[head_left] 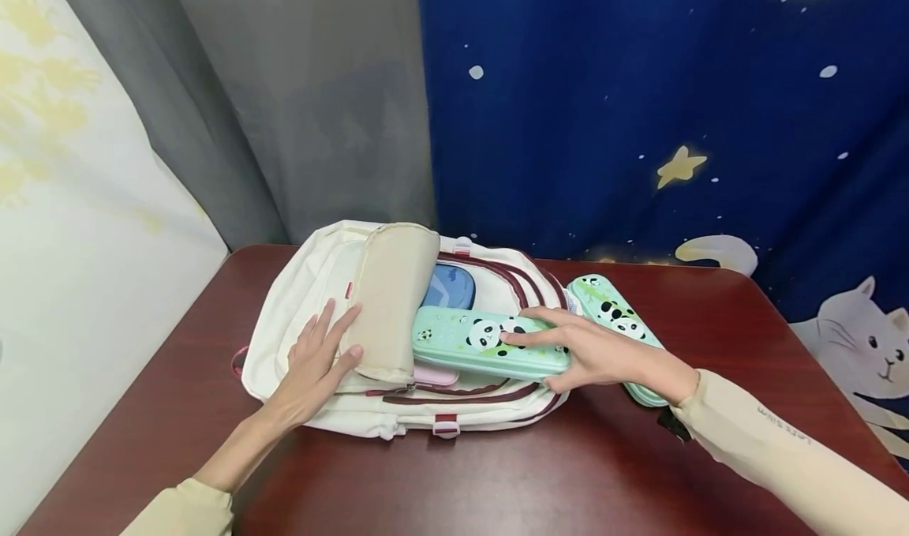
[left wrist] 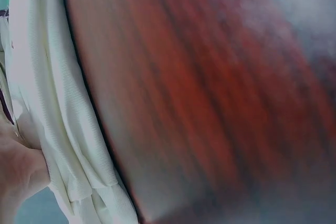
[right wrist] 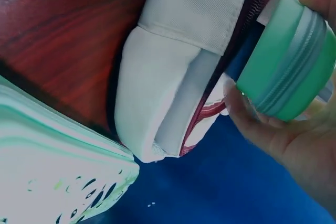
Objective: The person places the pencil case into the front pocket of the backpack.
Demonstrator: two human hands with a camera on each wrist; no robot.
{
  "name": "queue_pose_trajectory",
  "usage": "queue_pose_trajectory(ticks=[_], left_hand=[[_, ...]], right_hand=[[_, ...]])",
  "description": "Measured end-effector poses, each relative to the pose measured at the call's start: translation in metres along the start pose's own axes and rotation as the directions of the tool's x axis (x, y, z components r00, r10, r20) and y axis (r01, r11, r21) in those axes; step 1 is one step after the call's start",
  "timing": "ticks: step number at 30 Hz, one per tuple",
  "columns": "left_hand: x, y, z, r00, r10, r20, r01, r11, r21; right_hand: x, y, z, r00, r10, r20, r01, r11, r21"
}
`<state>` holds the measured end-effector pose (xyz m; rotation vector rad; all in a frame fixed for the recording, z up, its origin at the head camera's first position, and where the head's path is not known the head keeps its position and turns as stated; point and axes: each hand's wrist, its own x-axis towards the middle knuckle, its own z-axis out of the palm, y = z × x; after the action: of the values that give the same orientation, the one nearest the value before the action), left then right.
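A white backpack [head_left: 284, 339] with dark red zips lies on the table, its front flap [head_left: 394, 299] folded back toward the left. My left hand [head_left: 312, 370] rests on the bag beside that flap, fingers spread; in the left wrist view only part of the hand [left wrist: 21, 169] shows. My right hand [head_left: 589, 350] grips a mint-green panda pencil case [head_left: 454, 342] by its right end, its left end at the bag's opening. In the right wrist view, thumb and fingers hold the zipped end of this pencil case [right wrist: 283, 61]. A blue case [head_left: 454, 286] and a pink item [head_left: 435, 375] show inside the bag.
A second mint-green panda case [head_left: 625, 323] lies on the table right of the backpack, partly behind my right forearm. The dark red wooden table [head_left: 440, 481] meets grey and blue star-patterned curtains [head_left: 604, 125] at the back. A white patterned cloth [head_left: 85, 204] hangs at left.
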<state>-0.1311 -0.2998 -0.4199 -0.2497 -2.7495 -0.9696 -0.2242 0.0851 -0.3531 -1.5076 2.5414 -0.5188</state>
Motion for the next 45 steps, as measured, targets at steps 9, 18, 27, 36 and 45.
queue_pose_trajectory(ticks=[9,18,27,36,45], left_hand=[[0.0,-0.003,0.003,1.0,0.004,-0.031,-0.003,1.0,0.013],[0.004,-0.006,0.003,0.998,0.046,-0.031,-0.045,0.999,0.007],[0.003,-0.006,0.004,0.997,0.055,-0.047,-0.055,0.998,-0.003],[0.003,-0.007,0.003,0.997,0.069,-0.045,-0.069,0.998,-0.006],[0.001,-0.01,0.001,0.995,0.075,-0.071,-0.079,0.996,-0.047]], right_hand=[[0.012,0.006,0.004,0.999,-0.053,-0.007,0.053,0.997,0.061],[0.019,0.002,0.007,1.0,-0.012,-0.012,0.013,0.998,0.063],[0.027,-0.003,0.009,0.999,-0.035,-0.01,0.035,0.999,0.029],[0.034,-0.002,0.014,0.999,-0.023,-0.032,0.025,0.997,0.067],[0.04,-0.005,0.018,0.998,-0.046,-0.044,0.049,0.995,0.081]])
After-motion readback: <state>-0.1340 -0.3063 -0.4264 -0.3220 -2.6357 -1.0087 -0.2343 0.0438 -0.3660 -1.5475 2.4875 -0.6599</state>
